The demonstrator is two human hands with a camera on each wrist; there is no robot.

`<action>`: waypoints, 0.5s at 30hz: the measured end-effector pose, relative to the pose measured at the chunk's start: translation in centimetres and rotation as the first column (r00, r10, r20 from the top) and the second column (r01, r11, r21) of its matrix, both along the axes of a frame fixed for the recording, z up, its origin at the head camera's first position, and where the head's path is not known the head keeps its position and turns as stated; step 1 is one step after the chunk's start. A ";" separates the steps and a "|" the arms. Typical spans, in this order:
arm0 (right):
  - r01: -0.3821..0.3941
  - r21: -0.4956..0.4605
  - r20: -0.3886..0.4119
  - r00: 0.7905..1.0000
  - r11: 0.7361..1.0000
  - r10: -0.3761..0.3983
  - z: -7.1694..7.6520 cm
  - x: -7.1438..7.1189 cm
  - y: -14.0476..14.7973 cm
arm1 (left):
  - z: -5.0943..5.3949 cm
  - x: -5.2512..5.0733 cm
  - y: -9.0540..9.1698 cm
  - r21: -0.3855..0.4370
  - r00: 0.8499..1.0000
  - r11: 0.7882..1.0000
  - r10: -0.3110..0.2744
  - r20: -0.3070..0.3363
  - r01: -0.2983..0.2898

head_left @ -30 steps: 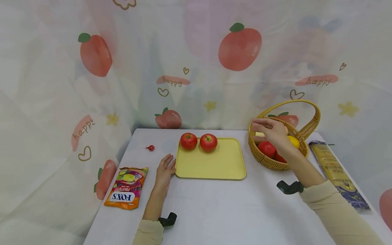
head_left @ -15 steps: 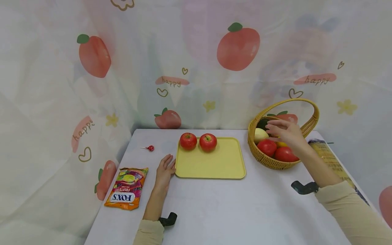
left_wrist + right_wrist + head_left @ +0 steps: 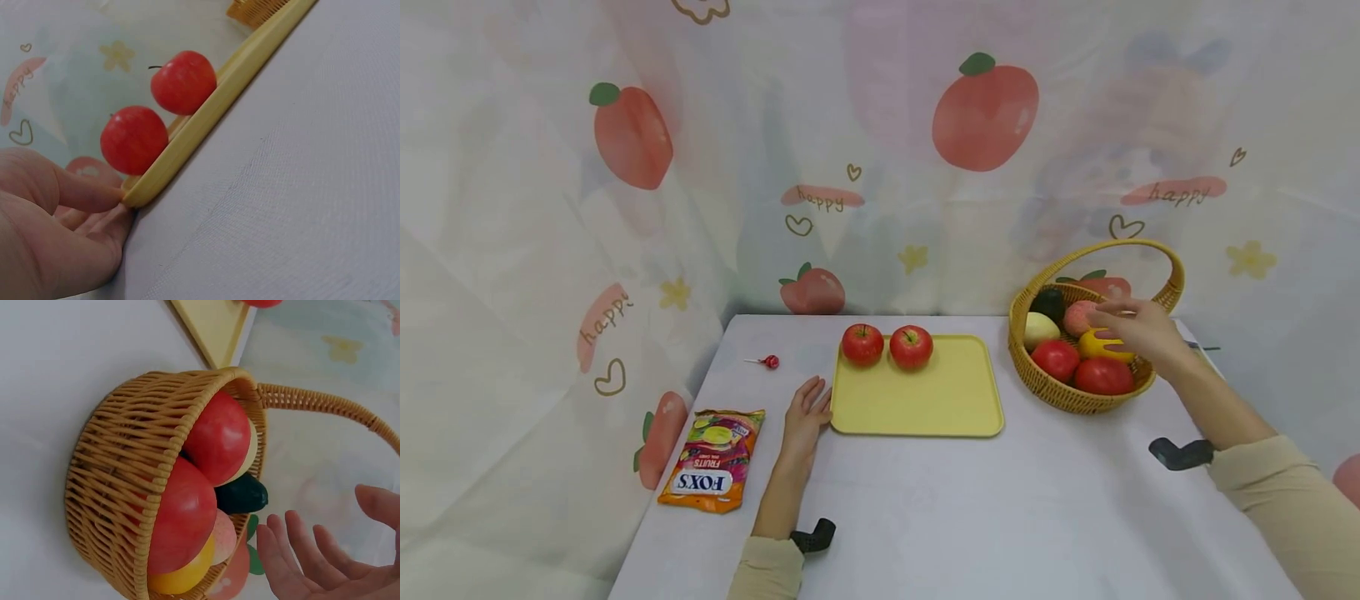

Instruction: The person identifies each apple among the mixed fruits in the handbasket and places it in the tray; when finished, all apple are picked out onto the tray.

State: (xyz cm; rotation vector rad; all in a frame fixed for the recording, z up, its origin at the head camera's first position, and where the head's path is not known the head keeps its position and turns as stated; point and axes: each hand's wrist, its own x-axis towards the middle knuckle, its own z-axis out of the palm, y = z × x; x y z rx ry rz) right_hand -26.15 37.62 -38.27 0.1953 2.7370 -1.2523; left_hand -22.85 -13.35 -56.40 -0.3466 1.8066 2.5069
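My left hand (image 3: 805,423) rests at the left edge of the yellow tray (image 3: 917,408), its thumb touching the rim in the left wrist view. Two red apples (image 3: 862,345) (image 3: 912,347) sit along the tray's far left side. Over the right part of a wicker basket (image 3: 1075,402), my right hand (image 3: 1142,333) hovers with spread fingers and holds nothing. Inside the basket lie two large red fruits (image 3: 181,515), a yellow fruit (image 3: 1101,345), a pinkish round fruit (image 3: 1078,318), a pale one (image 3: 1040,330) and a dark green one (image 3: 242,494).
A lollipop (image 3: 770,362) lies left of the tray, with a Fox's candy bag (image 3: 711,461) nearer the front. The basket's tall handle (image 3: 1120,244) arches up near the patterned backdrop (image 3: 880,125). My right arm mostly hides a flat package at the table's right edge.
My right hand has moved right across the basket, uncovering the pale, green, pink and yellow fruit. The left hand, tray and apples have stayed in place.
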 end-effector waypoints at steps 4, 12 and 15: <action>-0.046 0.032 0.083 0.996 0.998 0.043 0.3 -0.3 1.2 | 0.0 0.0 0.0 0.002 1.000 1.000 0.000 0.001 0.000; -0.205 0.107 0.245 0.954 0.973 0.174 1.0 -1.5 3.2 | -0.1 -0.1 -0.1 0.012 1.000 1.000 -0.005 -0.012 0.005; -0.234 0.127 0.272 0.943 0.964 0.193 1.3 -1.6 3.7 | -0.1 -0.1 0.0 0.008 1.000 1.000 -0.004 -0.010 0.004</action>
